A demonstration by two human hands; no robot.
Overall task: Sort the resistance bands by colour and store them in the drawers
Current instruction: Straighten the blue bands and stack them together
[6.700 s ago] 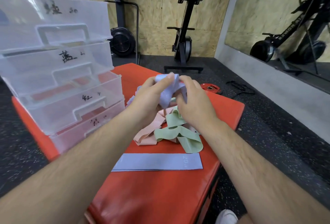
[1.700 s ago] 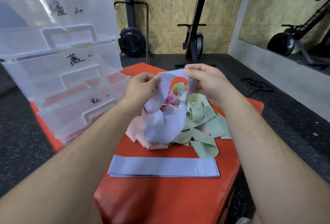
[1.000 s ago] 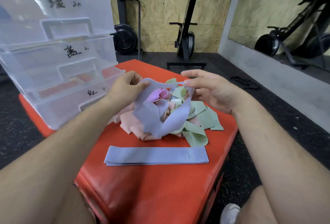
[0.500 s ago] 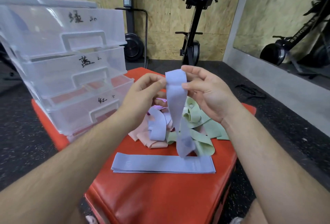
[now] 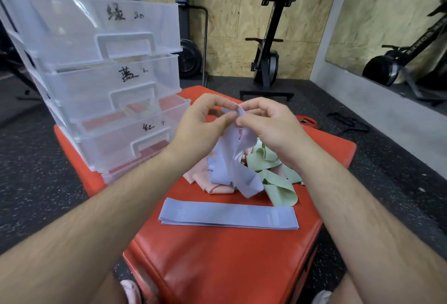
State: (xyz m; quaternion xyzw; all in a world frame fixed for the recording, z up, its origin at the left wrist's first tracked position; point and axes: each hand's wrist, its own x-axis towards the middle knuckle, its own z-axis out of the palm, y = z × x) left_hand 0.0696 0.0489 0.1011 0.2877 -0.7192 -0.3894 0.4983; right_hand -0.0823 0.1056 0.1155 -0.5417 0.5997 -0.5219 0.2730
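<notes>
My left hand [image 5: 200, 124] and my right hand [image 5: 268, 127] both pinch the top of a lavender-blue band [image 5: 238, 165], which hangs down over a pile on the red padded box [image 5: 217, 262]. The pile holds pink bands [image 5: 208, 180] on its left and green bands [image 5: 275, 180] on its right. A flat stack of blue bands [image 5: 228, 214] lies nearer to me. A clear plastic drawer unit [image 5: 104, 73] with hand-written labels stands at the left, its drawers pulled out in steps.
Black rubber floor surrounds the box. Rowing machines [image 5: 271, 37] stand against the plywood wall behind. A mirror [image 5: 399, 25] is at the right. A red weight plate [image 5: 306, 121] lies on the floor behind the box. My shoes show at the bottom edge.
My hands have come together on the band's top end, which was held wide and stretched between them a second ago. The band now hangs lower, its end near the pile.
</notes>
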